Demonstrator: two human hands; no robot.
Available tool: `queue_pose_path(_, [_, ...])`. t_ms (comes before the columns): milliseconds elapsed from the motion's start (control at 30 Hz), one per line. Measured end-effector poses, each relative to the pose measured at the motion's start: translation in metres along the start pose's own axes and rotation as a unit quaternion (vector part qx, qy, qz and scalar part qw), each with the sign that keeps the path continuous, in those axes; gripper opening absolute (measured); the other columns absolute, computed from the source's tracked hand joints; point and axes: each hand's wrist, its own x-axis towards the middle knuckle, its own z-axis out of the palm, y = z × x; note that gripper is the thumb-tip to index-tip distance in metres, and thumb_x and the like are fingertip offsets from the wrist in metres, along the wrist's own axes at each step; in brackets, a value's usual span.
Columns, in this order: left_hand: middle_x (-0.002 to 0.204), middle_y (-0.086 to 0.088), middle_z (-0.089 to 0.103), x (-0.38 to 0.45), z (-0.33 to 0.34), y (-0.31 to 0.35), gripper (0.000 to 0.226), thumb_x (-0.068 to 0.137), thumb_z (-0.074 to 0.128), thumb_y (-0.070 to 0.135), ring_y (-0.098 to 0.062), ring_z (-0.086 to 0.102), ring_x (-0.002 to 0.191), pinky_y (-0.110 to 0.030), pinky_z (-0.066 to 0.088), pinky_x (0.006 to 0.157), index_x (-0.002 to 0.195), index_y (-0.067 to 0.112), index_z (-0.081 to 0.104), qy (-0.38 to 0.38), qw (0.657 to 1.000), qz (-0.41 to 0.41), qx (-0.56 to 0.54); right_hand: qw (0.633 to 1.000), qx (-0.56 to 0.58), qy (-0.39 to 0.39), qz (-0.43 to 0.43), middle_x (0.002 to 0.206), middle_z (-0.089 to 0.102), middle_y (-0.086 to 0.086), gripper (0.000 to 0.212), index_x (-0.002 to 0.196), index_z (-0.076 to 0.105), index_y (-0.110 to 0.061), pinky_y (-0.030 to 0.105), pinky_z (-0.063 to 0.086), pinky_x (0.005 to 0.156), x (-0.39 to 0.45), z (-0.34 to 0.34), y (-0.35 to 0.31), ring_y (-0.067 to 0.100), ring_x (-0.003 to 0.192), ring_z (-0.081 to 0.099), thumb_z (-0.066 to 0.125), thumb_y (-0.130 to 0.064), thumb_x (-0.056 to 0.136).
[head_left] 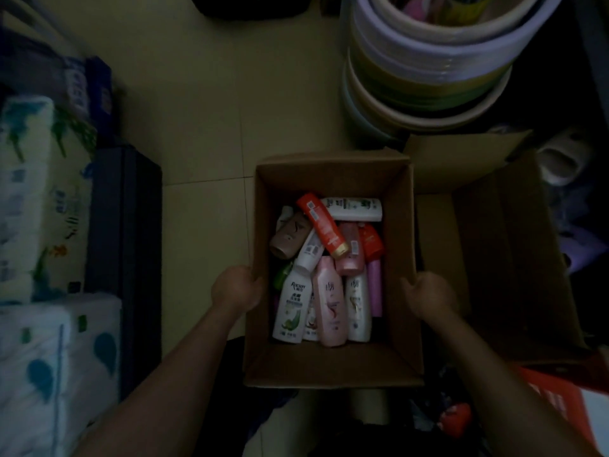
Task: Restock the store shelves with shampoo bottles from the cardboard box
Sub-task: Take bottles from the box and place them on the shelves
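Both bare forearms reached down to an open brown cardboard box (333, 361) on the pale tiled floor (204, 127), the left hand (235, 288) curled over its left wall and the right hand (428, 296) gripping its right wall. Inside lay jumbled plastic shampoo bottles (326, 268), white, pink, red and brown. Stacked round plastic basins (428, 67) stood beyond the box.

We are in a dim shop stockroom: wrapped tissue packs (39, 199), stacked plastic basins (428, 61) and cardboard boxes (333, 179) crowd the tiled floor (204, 110).

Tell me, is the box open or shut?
Open: the box has its top flaps up, and bottles lie loose inside.
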Motion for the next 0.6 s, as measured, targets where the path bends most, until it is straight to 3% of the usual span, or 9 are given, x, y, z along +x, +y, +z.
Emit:
queue_pose_path(167, [0.094, -0.017, 0.070, -0.045, -0.016, 0.001, 0.048, 0.100, 0.050, 0.040, -0.033, 0.067, 0.090, -0.032, 0.050, 0.070, 0.085, -0.002, 0.067, -0.018, 0.998, -0.015, -0.051, 1.000, -0.022, 0.005, -0.006, 0.093, 0.068, 0.023, 0.043, 0.081, 0.069, -0.001, 0.030, 0.040, 0.065, -0.034, -0.037, 0.011, 0.037, 0.090, 0.065, 0.055, -0.039, 0.097])
queue_pose_path(300, [0.088, -0.014, 0.070, -0.106, -0.030, -0.010, 0.045, 0.097, 0.055, 0.044, -0.031, 0.066, 0.085, -0.033, 0.052, 0.072, 0.063, 0.014, 0.057, -0.028, 0.995, -0.034, -0.090, 0.999, -0.011, -0.014, -0.039, 0.083, 0.067, 0.019, 0.041, 0.070, 0.063, -0.010, 0.034, 0.049, 0.065, -0.080, -0.072, 0.026, 0.036, 0.081, 0.066, 0.058, -0.044, 0.093])
queue_pose_path(467, [0.093, -0.013, 0.071, -0.192, -0.054, -0.023, 0.052, 0.097, 0.052, 0.051, -0.030, 0.066, 0.088, -0.033, 0.055, 0.076, 0.084, 0.004, 0.070, -0.039, 0.994, -0.052, -0.084, 0.997, 0.006, -0.020, -0.078, 0.088, 0.069, 0.017, 0.037, 0.083, 0.070, -0.008, 0.037, 0.053, 0.072, -0.154, -0.106, 0.054, 0.036, 0.085, 0.066, 0.059, -0.042, 0.092])
queue_pose_path(600, [0.091, -0.011, 0.069, -0.267, -0.070, -0.032, 0.050, 0.098, 0.052, 0.049, -0.026, 0.063, 0.082, -0.030, 0.049, 0.067, 0.083, 0.004, 0.068, -0.020, 0.996, -0.046, -0.080, 0.993, 0.035, -0.029, -0.105, 0.085, 0.069, 0.016, 0.031, 0.069, 0.065, -0.018, 0.035, 0.051, 0.071, -0.224, -0.133, 0.077, 0.036, 0.086, 0.066, 0.060, -0.037, 0.093])
